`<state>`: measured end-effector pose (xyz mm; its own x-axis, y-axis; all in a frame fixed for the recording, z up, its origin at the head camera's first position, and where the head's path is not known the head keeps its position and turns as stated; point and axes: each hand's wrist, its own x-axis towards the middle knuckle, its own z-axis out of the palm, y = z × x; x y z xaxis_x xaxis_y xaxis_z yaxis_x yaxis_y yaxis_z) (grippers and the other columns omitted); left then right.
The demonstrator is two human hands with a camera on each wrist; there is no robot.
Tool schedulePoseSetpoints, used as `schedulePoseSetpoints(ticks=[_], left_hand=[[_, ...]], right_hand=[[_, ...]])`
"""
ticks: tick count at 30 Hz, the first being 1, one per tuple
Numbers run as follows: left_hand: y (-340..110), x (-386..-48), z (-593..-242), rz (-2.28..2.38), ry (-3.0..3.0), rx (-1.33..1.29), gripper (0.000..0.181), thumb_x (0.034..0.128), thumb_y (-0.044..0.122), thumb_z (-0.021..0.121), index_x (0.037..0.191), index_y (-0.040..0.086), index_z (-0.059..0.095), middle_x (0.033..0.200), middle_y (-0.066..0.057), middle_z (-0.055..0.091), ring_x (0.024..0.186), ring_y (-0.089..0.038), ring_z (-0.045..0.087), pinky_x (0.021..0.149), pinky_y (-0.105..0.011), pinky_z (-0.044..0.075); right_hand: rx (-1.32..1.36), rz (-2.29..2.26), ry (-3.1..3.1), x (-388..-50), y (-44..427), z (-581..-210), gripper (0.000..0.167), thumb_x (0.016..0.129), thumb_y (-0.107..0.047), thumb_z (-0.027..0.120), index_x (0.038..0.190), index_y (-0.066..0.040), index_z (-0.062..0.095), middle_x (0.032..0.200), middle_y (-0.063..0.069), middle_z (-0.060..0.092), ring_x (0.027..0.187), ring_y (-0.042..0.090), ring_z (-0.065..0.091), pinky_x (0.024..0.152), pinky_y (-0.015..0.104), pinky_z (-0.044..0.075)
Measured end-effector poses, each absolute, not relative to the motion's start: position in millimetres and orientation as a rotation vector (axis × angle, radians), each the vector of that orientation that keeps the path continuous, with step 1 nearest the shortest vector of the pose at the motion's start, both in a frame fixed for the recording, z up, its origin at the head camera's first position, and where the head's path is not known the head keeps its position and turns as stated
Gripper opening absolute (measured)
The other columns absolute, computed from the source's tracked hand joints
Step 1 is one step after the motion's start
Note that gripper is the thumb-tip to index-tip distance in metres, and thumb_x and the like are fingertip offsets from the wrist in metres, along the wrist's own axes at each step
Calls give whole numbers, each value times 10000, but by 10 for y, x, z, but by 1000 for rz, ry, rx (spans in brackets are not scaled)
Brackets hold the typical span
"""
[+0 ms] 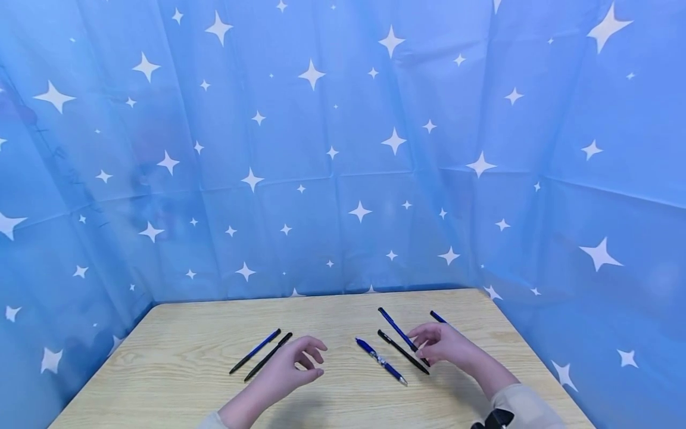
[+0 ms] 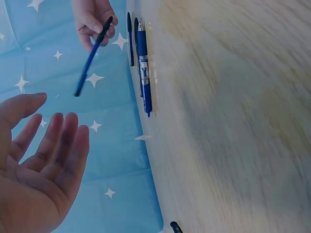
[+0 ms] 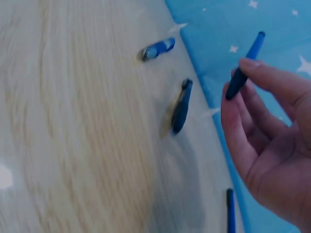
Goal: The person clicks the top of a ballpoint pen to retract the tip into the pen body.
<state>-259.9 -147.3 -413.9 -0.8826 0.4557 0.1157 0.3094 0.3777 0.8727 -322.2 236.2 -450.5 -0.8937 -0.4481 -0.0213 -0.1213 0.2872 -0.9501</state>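
My right hand [image 1: 442, 344] pinches a slim blue pen [image 1: 395, 325] near its black end, between thumb and fingers. In the left wrist view this blue pen [image 2: 87, 68] is off the table, its blue end slanting down. Below and left of that hand, a black pen [image 1: 402, 351] and a thicker blue click pen [image 1: 380, 360] with a silver tip lie on the table. My left hand [image 1: 292, 366] hovers with loosely bent fingers and holds nothing, as the palm [image 2: 39, 189] shows. Beside it lie a blue-and-black pen [image 1: 255, 351] and a black pen [image 1: 268, 357].
Another blue pen [image 1: 437, 316] lies behind the right hand, partly hidden by it. The wooden table [image 1: 332, 316] ends at a blue curtain [image 1: 343, 238] with white stars, which also closes off both sides.
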Motion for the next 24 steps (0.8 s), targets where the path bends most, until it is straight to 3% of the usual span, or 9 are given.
schedulePoseSetpoints(ticks=[10, 24], left_hand=[[-1537, -2634, -4253, 1415, 2550, 760, 283, 860, 79, 744, 1116, 157, 654, 945, -10, 642, 781, -136, 629, 651, -287, 520], [-1573, -2747, -4329, 1303, 2579, 774, 275, 865, 87, 741, 1118, 156, 657, 975, -44, 649, 789, -114, 615, 649, -288, 512]], right_hand=[[-275, -1648, 2366, -3299, 2522, -4718, 363, 831, 29, 720, 1173, 97, 621, 895, 79, 619, 691, 152, 554, 545, 258, 461], [-87, -1437, 2674, -3342, 2467, -4778, 212, 769, 30, 771, 979, 18, 746, 877, 57, 689, 587, 154, 544, 533, 311, 506]])
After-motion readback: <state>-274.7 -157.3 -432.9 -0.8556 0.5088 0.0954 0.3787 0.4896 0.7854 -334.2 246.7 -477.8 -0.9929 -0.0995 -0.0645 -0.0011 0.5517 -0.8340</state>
